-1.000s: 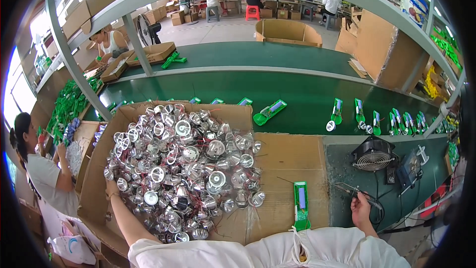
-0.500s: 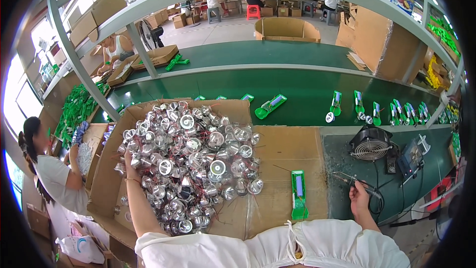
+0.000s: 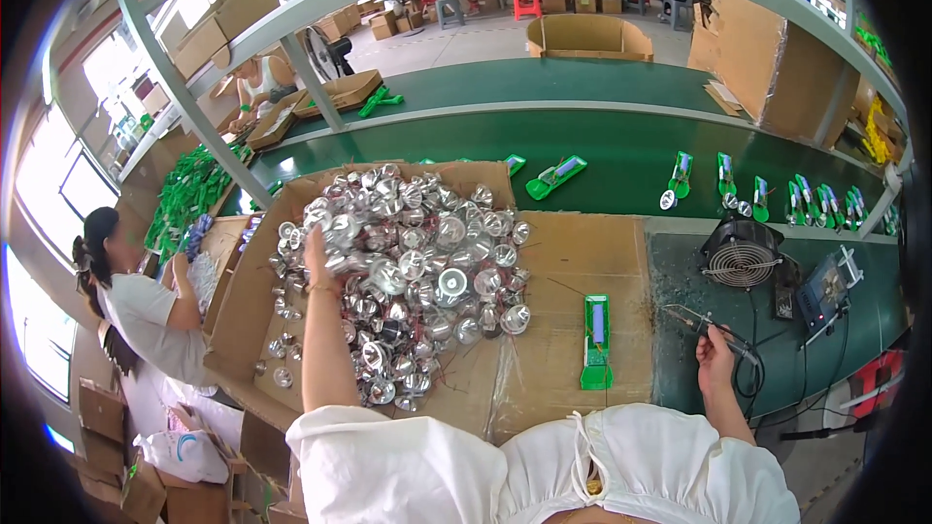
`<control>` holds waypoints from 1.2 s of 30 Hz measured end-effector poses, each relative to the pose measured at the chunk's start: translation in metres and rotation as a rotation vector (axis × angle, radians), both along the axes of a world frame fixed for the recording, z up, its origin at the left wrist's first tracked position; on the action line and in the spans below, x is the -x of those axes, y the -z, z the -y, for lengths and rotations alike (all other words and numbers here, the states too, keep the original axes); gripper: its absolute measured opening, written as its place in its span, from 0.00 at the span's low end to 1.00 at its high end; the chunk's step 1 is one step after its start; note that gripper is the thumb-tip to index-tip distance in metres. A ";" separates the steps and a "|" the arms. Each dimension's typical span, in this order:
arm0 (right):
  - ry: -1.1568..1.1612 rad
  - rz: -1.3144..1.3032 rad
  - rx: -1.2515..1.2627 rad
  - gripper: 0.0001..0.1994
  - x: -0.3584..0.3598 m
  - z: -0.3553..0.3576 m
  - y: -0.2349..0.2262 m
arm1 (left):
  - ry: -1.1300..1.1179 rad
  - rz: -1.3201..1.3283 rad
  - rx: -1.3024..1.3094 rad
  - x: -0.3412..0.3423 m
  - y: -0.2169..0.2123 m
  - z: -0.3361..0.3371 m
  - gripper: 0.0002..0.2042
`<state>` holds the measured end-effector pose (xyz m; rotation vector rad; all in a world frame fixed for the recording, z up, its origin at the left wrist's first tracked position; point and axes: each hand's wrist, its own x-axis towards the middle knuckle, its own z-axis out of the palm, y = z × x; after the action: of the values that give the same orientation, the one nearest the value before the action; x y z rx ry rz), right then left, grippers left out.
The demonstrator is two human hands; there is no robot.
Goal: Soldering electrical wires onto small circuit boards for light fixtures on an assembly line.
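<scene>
Far left: a co-worker (image 3: 146,306) in a pale shirt is sitting beside cardboard boxes (image 3: 121,446), with green parts (image 3: 189,196) piled beyond. Next, a flattened cardboard sheet (image 3: 573,262) is covering the worktop (image 3: 680,349) and carrying a heap of shiny silver reflector cups (image 3: 417,262), conical, mirror-bright, thin wires trailing from some. The left hand (image 3: 318,254) is lying on the left side of that heap, fingers spread over the cups; whether its grip is closing on any cup cannot be told, since the hand is hiding what is under it. Loose cups are crowding it on every side. Centre-right: a flat green plastic housing (image 3: 596,342) is lying on the cardboard, well apart from the left hand and nearer the right. The right hand (image 3: 716,347) is resting on the dark mat, grip closed around a slim soldering iron (image 3: 714,328), cable trailing. Behind it, a small black fan (image 3: 742,252) is standing. Further back, a green conveyor belt (image 3: 621,150) is carrying more green housings (image 3: 555,176).
</scene>
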<state>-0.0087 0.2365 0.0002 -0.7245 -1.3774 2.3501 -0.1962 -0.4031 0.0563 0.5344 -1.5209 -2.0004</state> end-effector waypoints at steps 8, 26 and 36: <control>-0.078 -0.109 0.034 0.04 -0.006 -0.007 0.008 | -0.056 0.216 0.931 0.009 -0.065 -0.095 0.28; -0.229 -0.124 -0.144 0.06 -0.010 -0.009 0.012 | 0.399 -0.156 1.046 -0.081 -0.069 -0.380 0.18; -0.310 -0.101 -0.259 0.08 -0.017 -0.008 0.013 | 0.683 -0.032 1.392 -0.195 0.052 -0.399 0.24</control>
<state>0.0086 0.2441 -0.0124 -0.3336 -1.8119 2.3248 -0.0015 -0.0040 0.0041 -0.6506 -2.7476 -0.7858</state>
